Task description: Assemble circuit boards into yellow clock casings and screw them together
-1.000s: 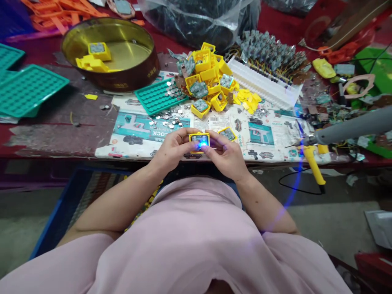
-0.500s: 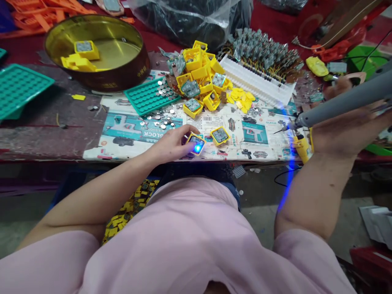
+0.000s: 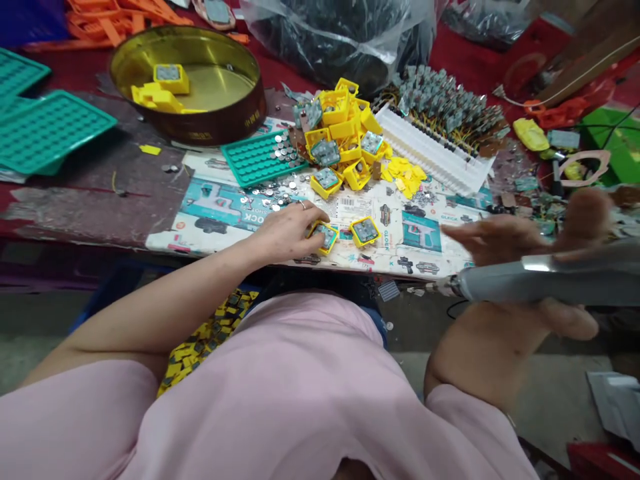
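Observation:
On the paper mat (image 3: 435,263), my left hand (image 3: 290,230) grips a small yellow plastic box with a grey-green circuit board inside (image 3: 326,239) between thumb and fingers. A similar yellow box (image 3: 366,231) lies just right of it, board side up. My right hand (image 3: 530,237) is blurred, with its fingers stretched and spread behind a grey electric screwdriver (image 3: 545,281). The screwdriver lies nearly level, tip to the left, and covers part of the palm and wrist. I cannot tell how firmly the hand touches it.
Behind the left hand are a teal tray (image 3: 260,160), loose button cells (image 3: 287,150) and piled yellow boxes (image 3: 345,123). A round tin (image 3: 187,123) stands left. Boards with wires (image 3: 450,100) sit on a white rack (image 3: 430,153). Green trays (image 3: 55,130) lie far left.
The screwdriver has come lower and swung from slanting to nearly level. My right hand has shifted, fingers now spread leftward. The blue light on the held box is no longer lit.

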Action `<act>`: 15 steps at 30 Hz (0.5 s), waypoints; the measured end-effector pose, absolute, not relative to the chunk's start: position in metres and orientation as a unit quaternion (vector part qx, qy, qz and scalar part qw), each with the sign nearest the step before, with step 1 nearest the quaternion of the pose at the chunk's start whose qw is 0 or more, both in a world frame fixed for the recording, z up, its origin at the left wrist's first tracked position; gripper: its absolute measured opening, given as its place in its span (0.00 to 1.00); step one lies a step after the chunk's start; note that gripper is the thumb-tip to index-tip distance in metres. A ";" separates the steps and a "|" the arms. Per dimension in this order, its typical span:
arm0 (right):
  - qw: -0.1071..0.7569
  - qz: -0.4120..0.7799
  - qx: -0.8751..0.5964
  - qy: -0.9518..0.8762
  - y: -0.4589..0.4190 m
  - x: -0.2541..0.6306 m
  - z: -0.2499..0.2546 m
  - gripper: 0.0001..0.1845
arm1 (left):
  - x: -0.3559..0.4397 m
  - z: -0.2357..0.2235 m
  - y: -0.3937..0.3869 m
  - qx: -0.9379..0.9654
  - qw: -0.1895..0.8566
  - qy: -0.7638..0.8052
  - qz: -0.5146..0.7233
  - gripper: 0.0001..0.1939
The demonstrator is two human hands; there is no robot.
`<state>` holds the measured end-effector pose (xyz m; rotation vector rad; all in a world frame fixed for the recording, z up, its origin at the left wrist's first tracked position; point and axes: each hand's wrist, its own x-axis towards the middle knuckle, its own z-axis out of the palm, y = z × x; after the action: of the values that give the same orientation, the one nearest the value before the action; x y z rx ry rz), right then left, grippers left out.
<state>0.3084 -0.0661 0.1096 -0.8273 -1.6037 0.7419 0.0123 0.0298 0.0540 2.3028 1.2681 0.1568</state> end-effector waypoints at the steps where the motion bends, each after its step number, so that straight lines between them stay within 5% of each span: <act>1: 0.538 0.361 -0.317 -0.693 -0.061 0.297 0.109 0.33 | 0.010 0.054 0.030 0.848 0.254 0.461 0.066 0.24; 3: 0.487 0.466 -0.232 -0.702 -0.048 0.275 0.106 0.31 | 0.004 0.054 0.030 0.849 0.261 0.446 0.106 0.26; 5: 0.485 0.527 -0.294 -0.633 -0.032 0.254 0.103 0.33 | -0.002 0.057 0.036 0.839 0.268 0.434 0.187 0.24; 10: 0.639 0.379 -0.455 -0.491 0.006 0.212 0.108 0.36 | 0.004 0.096 0.052 0.809 0.261 0.344 0.398 0.17; 15: 0.657 0.317 -0.485 -0.483 0.021 0.192 0.110 0.33 | 0.033 0.148 0.049 0.812 0.206 0.254 0.483 0.21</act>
<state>0.1921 0.0213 0.1102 -1.0995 -1.0938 0.7172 0.0328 0.0492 0.1479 2.2631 0.7066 1.3447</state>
